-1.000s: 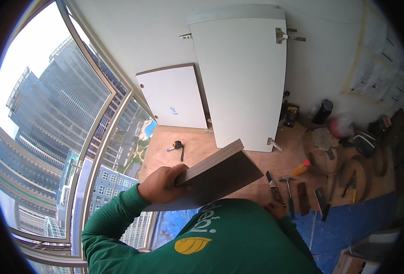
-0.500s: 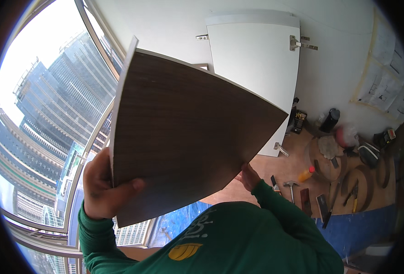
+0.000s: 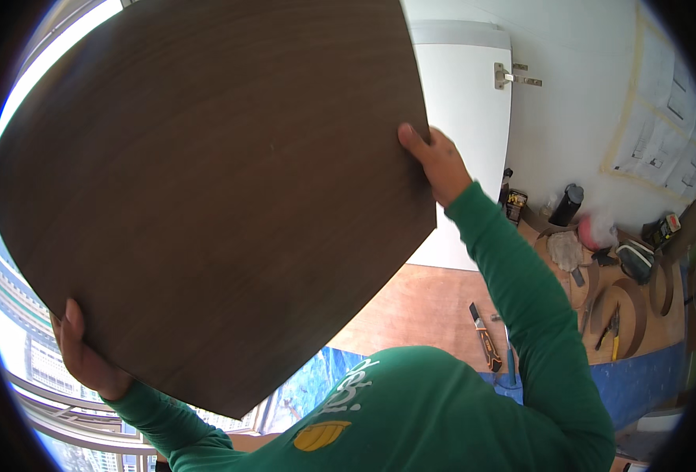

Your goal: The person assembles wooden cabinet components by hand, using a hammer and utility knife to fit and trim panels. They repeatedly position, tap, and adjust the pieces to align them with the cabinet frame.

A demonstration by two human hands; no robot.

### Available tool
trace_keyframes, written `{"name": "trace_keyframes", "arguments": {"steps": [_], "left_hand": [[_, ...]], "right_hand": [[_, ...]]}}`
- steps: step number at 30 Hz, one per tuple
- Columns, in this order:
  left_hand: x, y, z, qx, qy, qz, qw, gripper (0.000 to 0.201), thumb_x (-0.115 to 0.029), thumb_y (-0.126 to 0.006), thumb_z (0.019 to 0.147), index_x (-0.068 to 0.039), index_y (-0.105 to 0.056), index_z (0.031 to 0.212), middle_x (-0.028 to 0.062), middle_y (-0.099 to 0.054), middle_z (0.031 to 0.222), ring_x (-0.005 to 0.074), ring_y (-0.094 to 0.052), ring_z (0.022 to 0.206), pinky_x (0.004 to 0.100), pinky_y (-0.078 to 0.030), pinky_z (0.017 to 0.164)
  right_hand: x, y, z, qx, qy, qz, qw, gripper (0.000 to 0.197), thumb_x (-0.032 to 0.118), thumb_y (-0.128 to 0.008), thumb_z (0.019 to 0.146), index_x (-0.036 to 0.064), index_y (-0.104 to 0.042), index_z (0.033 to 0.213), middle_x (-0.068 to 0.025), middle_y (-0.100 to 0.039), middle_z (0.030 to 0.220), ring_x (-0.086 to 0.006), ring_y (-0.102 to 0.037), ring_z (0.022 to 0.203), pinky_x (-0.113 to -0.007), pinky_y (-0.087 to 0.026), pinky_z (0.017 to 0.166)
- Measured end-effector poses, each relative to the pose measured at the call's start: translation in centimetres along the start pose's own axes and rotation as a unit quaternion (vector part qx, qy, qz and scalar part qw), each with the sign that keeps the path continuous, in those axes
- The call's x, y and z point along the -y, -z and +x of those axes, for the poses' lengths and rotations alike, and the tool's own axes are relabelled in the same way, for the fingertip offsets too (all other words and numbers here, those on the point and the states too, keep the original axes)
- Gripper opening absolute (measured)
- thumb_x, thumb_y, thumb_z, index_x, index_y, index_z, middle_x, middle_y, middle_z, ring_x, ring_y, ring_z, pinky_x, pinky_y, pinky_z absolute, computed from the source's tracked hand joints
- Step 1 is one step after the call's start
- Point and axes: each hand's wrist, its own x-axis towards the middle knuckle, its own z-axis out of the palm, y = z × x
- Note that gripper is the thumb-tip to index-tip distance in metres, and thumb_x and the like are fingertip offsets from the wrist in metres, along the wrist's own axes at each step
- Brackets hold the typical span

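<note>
A large dark brown wood-grain panel (image 3: 230,197) is raised in front of me, tilted, covering much of the view. My left hand (image 3: 88,362) is closed on its lower left edge, with fingers partly hidden behind it. On the right edge my right hand (image 3: 441,165) grips higher up, thumb on the brown face. Behind the panel a white cabinet door (image 3: 474,157) with a metal hinge (image 3: 505,76) leans against the wall, partly covered.
On the plywood worktop (image 3: 387,307) lie a utility knife (image 3: 485,338), yellow-handled pliers (image 3: 615,334), coiled brown strips (image 3: 639,307) and a grey glove (image 3: 566,252). A black bottle (image 3: 570,203) stands farther back. Taped drawings (image 3: 662,118) hang at right; a window fills the left.
The panel has swung round and up to the left, its brown face now broader in view. My right hand has moved up its right edge; my left hand has shifted lower and left.
</note>
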Motion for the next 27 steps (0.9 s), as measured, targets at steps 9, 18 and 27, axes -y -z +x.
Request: {"name": "trace_keyframes", "arguments": {"steps": [9,18,27], "left_hand": [[3.5,-1.3,3.9,0.023,0.039,-0.067,0.997,0.045,-0.026,-0.057,0.1,-0.003,-0.066,0.137,0.0191,-0.067,0.138,0.0293,-0.062,0.131,0.0451,-0.045,0.118],[1.3,-11.4,1.6,0.047,0.355,-0.37,0.857,0.089,-0.003,-0.055,0.078,-0.009,-0.033,0.164,0.0255,-0.06,0.138,0.029,-0.066,0.115,0.0381,-0.06,0.095],[4.1,-18.5,0.3,0.059,0.5,-0.232,0.832,0.084,0.006,-0.051,0.081,-0.01,-0.034,0.162,0.0157,-0.057,0.113,0.0208,-0.06,0.086,0.0364,-0.056,0.078]], "right_hand": [[-2.1,-6.0,4.9,0.071,-0.118,-0.055,0.989,0.096,0.071,-0.08,0.083,-0.0138,-0.063,0.124,-0.0268,-0.071,0.113,-0.0321,-0.073,0.104,-0.04,-0.058,0.093],[-19.2,-10.0,0.2,0.11,-0.268,-0.079,0.954,0.089,0.065,-0.076,0.09,-0.0111,-0.061,0.135,-0.0223,-0.072,0.123,-0.0282,-0.071,0.111,-0.039,-0.055,0.098],[-29.1,-9.2,-8.1,0.241,-0.449,-0.112,0.853,0.09,0.072,-0.063,0.095,-0.0061,-0.062,0.14,-0.0217,-0.071,0.131,-0.027,-0.069,0.115,-0.038,-0.054,0.097]]}}
